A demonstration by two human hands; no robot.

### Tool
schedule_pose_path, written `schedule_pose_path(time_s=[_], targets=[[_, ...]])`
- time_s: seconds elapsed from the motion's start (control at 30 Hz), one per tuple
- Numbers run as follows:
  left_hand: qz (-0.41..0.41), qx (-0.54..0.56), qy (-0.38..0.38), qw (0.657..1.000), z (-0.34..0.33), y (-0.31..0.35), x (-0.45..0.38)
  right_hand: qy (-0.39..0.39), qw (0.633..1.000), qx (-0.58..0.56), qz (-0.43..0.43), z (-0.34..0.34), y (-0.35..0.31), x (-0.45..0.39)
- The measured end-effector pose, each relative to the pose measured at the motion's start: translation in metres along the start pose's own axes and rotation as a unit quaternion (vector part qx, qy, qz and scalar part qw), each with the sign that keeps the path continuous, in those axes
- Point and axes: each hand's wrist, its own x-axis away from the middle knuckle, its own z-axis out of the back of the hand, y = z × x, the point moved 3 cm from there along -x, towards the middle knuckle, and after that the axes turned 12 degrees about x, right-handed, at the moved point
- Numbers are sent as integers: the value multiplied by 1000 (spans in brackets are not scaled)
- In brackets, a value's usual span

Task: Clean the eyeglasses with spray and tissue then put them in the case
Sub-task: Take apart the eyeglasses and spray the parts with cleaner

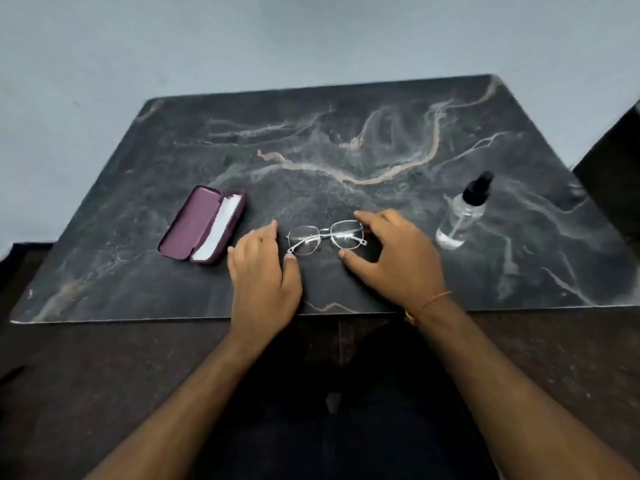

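On table (381, 109): one eyeglasses (325, 239); two hands.

Plenty of bare tabletop (346, 133) behind the glasses (325, 239) — only the open case (202, 225) left and spray bottle (462, 211) right flank them.

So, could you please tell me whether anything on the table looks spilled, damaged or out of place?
Nothing looks spilled or broken. The one oddity is the clear spray bottle, which seems to lie tipped on its side at the right of the marble table. The eyeglasses lie folded between both hands, and the open maroon case holds white tissue.
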Motion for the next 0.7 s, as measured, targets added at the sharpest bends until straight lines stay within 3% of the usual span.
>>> schedule_pose_path(time_s=[0.2, 0.4, 0.7], targets=[[-20, -40, -11, 999, -1, -2, 1, -33, 999, 9, -7, 11, -5, 10], [-41, -12, 12, 999, 1, -6, -1, -13, 1000, 8, 3, 15, -6, 14], [-15, 162, 31, 986, 13, -1, -4, 35, 995, -97, -1, 13, 1, 10]])
